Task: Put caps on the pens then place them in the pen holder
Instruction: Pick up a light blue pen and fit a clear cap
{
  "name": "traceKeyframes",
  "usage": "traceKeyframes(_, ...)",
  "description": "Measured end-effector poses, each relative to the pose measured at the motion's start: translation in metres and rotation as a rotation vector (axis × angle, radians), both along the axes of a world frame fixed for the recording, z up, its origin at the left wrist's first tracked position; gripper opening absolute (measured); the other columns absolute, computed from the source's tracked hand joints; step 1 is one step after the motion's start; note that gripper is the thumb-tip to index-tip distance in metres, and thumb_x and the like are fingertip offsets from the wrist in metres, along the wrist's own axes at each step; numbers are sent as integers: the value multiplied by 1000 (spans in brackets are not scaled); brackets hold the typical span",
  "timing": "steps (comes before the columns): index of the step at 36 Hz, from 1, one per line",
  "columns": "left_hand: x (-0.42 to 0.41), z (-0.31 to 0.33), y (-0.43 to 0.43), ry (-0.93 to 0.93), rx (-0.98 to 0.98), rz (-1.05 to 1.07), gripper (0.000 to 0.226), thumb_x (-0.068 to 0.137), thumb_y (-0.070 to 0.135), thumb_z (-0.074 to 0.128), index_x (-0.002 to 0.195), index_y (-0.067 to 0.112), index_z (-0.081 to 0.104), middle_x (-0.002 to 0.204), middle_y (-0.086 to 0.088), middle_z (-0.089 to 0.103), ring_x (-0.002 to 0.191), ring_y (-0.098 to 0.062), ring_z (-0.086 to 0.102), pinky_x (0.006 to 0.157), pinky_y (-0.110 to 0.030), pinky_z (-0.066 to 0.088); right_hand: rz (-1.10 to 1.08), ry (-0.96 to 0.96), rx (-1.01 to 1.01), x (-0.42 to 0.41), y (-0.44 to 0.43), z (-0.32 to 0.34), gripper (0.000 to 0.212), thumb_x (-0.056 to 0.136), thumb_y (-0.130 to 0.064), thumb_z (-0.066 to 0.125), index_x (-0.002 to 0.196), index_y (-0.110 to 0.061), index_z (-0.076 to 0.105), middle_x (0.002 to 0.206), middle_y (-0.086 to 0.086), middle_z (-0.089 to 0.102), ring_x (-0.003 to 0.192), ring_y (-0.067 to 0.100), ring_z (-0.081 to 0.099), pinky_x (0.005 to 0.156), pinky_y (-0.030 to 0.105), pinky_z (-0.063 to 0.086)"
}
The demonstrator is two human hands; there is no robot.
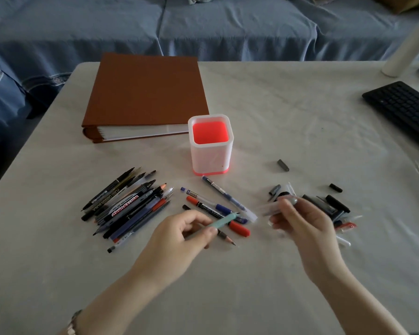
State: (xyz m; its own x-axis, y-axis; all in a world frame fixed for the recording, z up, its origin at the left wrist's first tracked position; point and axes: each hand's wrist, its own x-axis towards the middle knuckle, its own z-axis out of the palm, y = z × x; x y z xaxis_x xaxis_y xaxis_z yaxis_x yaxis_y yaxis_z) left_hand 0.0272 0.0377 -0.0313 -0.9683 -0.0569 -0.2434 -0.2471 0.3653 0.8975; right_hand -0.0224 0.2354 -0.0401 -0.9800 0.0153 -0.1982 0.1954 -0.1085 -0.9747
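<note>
Pale cloth covers the table [276,105], with a blue sofa [203,27] behind it. A brown binder [145,93] lies at the far left and a black keyboard [404,110] at the right edge.

The pen holder [211,158] stands in the middle, near the binder's front corner. Nothing shows inside it, so the job looks barely begun.

Things are sorted by side, probably for convenience. The uncapped pens [126,206] are heaped to the left, with a few more lying just in front of the holder. The loose caps [329,206] are clustered to the right. One stray cap [283,165] sits apart from them, nearer the holder.

The left hand [179,235] grips a green pen [224,220] between thumb and curled fingers. Its tip points right, toward the other hand, ready to be covered. The right hand [305,223] pinches what looks like a clear cap [270,208]. The cap is blurred, so its open end cannot be made out. Pen and cap are near each other but not yet joined. Lining them up end to end seems to be the step in hand.
</note>
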Motion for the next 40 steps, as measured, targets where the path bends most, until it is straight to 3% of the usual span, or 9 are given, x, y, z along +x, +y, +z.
traceKeyframes(3, -2, -8, -4, 7, -90, 30, 2, 82, 25, 64, 81, 24, 65, 66, 3, 68, 54, 2, 54, 51, -8, 38, -84, -37, 225, -16, 29, -16, 7, 87, -9, 56, 86, -6, 63, 70, 9, 69, 58, 12, 62, 57, 20, 52)
traceKeyframes(7, -3, -14, 3, -13, -92, 25, 2, 82, 25, 64, 80, 25, 64, 67, 2, 68, 55, 3, 55, 52, -6, 38, -102, -60, 541, -32, 58, -35, 12, 82, -13, 61, 93, -17, 61, 67, 1, 70, 67, 18, 66, 72, 29, 51)
traceKeyframes(13, -5, -17, 13, -26, -81, 7, 9, 82, 25, 64, 75, 30, 62, 68, 2, 68, 60, 2, 58, 56, -8, 42, -14, 116, 962, -27, 86, -25, 22, 77, -6, 67, 98, -14, 64, 87, 2, 60, 68, 8, 57, 56, 10, 42)
traceKeyframes(17, -7, -20, 19, -29, -70, 7, 12, 81, 26, 64, 72, 32, 61, 70, 10, 69, 58, 2, 57, 56, -12, 43, 140, 72, 1264, -16, 107, -24, 10, 78, -14, 67, 84, -21, 65, 85, -2, 55, 69, 19, 53, 58, 27, 37)
traceKeyframes(20, -8, -20, 21, -27, -70, -2, 12, 82, 24, 64, 73, 31, 61, 69, 13, 69, 55, 4, 56, 55, -10, 41, 244, 44, 1412, -8, 112, -26, 9, 82, -27, 64, 88, -22, 66, 91, -4, 59, 80, 19, 55, 59, 27, 36)
traceKeyframes(28, -5, -19, 16, -39, -78, 15, 8, 82, 22, 64, 77, 27, 63, 68, 13, 69, 51, 5, 54, 54, -12, 41, 268, 14, 1377, -5, 107, -29, 9, 84, -26, 62, 89, -20, 65, 86, -11, 53, 73, 13, 49, 60, 25, 34)
traceKeyframes(33, -3, -20, 13, -54, -69, 26, 6, 82, 20, 64, 78, 25, 64, 65, 12, 69, 47, 5, 52, 50, -7, 39, 262, 54, 1271, -8, 88, -28, 10, 83, -27, 63, 86, -18, 65, 85, -8, 56, 72, 14, 50, 61, 25, 35)
traceKeyframes(37, -1, -20, 11, -57, -66, 36, 6, 82, 20, 64, 77, 24, 64, 64, 12, 68, 46, 4, 52, 49, -7, 38, 236, 91, 1148, -20, 72, -27, 10, 81, -21, 65, 88, -13, 65, 86, -3, 57, 71, 16, 53, 66, 28, 43)
traceKeyframes(40, 0, -20, 10, -51, -61, 48, 6, 82, 20, 64, 77, 24, 64, 65, 12, 68, 46, 4, 51, 52, -11, 40, 190, 114, 1125, -35, 62, -26, 11, 84, -21, 62, 88, -11, 65, 87, 2, 57, 74, 19, 53, 65, 29, 40)
